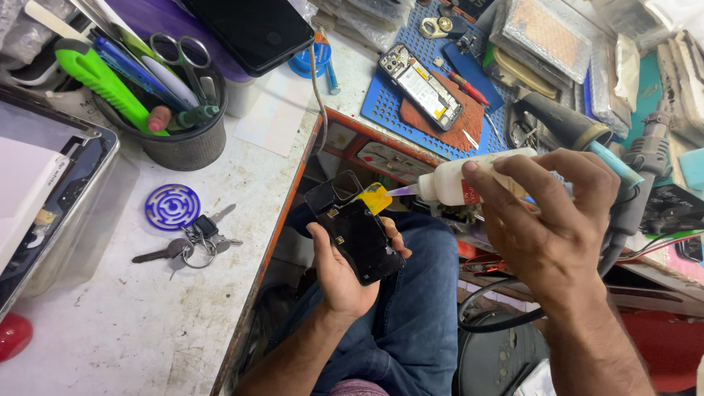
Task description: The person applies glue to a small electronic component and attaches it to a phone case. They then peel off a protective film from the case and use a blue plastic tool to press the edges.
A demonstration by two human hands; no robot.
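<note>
The left hand [345, 268] curls shut around a dark phone part [357, 231] over the lap, a yellow tab [376, 198] at its top edge. The right hand [550, 220] pinches a white bottle [469, 180], its nozzle at the tab. Farther off, keys [192, 243] lie on the bench [147, 323], and an opened phone [420, 86] on a blue mat [389, 110].

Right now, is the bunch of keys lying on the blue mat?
No, the bunch of keys lies on the white table, beside a round blue disc, far from the blue mat.
</note>
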